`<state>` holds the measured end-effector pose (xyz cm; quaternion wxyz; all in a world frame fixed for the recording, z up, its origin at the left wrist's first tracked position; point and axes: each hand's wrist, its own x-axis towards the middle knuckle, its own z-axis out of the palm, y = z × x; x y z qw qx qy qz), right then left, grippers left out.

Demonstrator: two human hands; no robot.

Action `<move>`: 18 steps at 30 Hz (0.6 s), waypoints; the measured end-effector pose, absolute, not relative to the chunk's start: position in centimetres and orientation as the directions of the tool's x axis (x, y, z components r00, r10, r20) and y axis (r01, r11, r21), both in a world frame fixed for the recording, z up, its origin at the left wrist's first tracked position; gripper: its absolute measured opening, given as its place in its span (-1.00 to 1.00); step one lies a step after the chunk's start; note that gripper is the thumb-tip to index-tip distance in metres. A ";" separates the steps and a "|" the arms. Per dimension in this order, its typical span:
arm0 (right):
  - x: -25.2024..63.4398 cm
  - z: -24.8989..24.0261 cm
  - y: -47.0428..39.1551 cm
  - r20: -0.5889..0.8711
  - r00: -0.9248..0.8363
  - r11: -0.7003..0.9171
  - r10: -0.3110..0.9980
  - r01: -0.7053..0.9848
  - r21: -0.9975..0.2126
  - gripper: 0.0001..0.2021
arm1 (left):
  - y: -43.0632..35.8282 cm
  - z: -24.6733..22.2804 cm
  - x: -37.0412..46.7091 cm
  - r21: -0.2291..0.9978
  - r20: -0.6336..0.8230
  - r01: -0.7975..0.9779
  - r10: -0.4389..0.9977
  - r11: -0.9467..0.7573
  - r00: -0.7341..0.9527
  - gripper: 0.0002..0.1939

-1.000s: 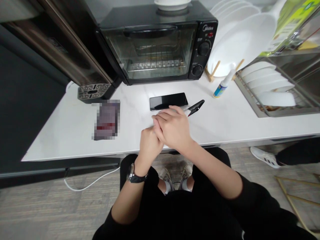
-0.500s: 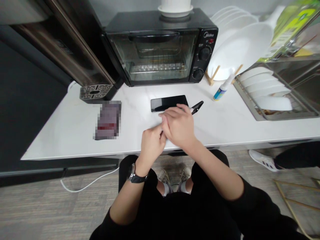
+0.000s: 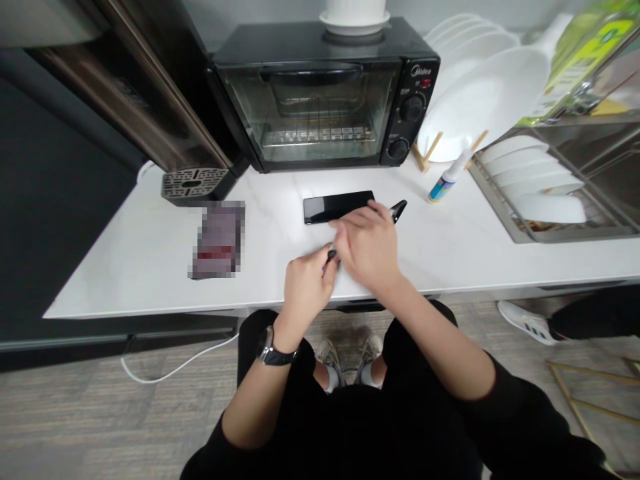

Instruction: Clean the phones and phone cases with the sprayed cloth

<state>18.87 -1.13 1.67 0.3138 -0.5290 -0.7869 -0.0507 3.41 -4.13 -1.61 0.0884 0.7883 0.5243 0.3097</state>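
My left hand (image 3: 309, 283), with a watch on its wrist, is closed around a slim object with a dark tip (image 3: 331, 255) by the thumb. My right hand (image 3: 369, 248) is curled over a slim black-ended object (image 3: 399, 211), whose black end with a small light spot pokes out on the right. A pale, shiny bit shows between the hands. My right hand hides the middle, so whether this is one object or two is unclear. Just behind my right fingers, a flat glossy black rectangular object like a phone (image 3: 335, 207) lies on the white counter (image 3: 270, 220).
A black toaster oven (image 3: 320, 113) stands at the back, beside a dispenser with a drip tray (image 3: 193, 183). On the left lies a pixelated flat item (image 3: 219, 240). To the right are a small bottle (image 3: 443, 187), racked white plates (image 3: 480, 100) and a dish basin (image 3: 530, 230).
My right hand has shifted slightly right, away from my left. The dark tip and pale bit between the hands now show more, while the black end at right shows less.
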 end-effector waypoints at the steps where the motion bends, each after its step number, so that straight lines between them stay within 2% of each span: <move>1: 17.5 1.7 -2.0 0.550 -0.312 0.493 0.775 0.843 -0.216 -0.58 | -4.1 -1.8 3.3 0.427 0.408 0.789 0.873 -0.442 0.268 -0.73; 3: 16.3 1.7 -2.8 0.535 -0.418 0.576 0.734 0.801 -0.165 -0.58 | -4.0 -2.0 3.0 0.376 0.419 0.813 0.864 -0.445 0.279 -0.74; 5: 17.4 1.7 -2.2 0.518 -0.444 0.591 0.731 0.792 -0.154 -0.56 | -4.0 -1.9 3.0 0.400 0.401 0.803 0.872 -0.442 0.280 -0.74; 9: 23.0 1.6 1.2 0.502 -0.277 0.428 0.819 0.878 -0.214 -0.49 | -4.2 -1.5 3.3 0.538 0.369 0.726 0.894 -0.428 0.253 -0.75; 11: 24.4 1.7 2.2 0.499 -0.181 0.344 0.847 0.903 -0.256 -0.47 | -4.2 -1.3 3.5 0.555 0.369 0.723 0.901 -0.412 0.230 -0.74; 13: 23.6 1.7 1.9 0.518 -0.143 0.327 0.843 0.902 -0.283 -0.48 | -4.3 -1.3 3.6 0.560 0.362 0.724 0.905 -0.403 0.224 -0.74; 15: 21.3 1.5 0.4 0.556 -0.180 0.384 0.811 0.881 -0.275 -0.52 | -4.3 -1.4 3.4 0.562 0.359 0.719 0.903 -0.410 0.234 -0.75; 18: 17.9 1.3 -2.1 0.588 -0.341 0.543 0.734 0.814 -0.205 -0.58 | -4.2 -1.5 3.1 0.500 0.389 0.744 0.883 -0.443 0.264 -0.70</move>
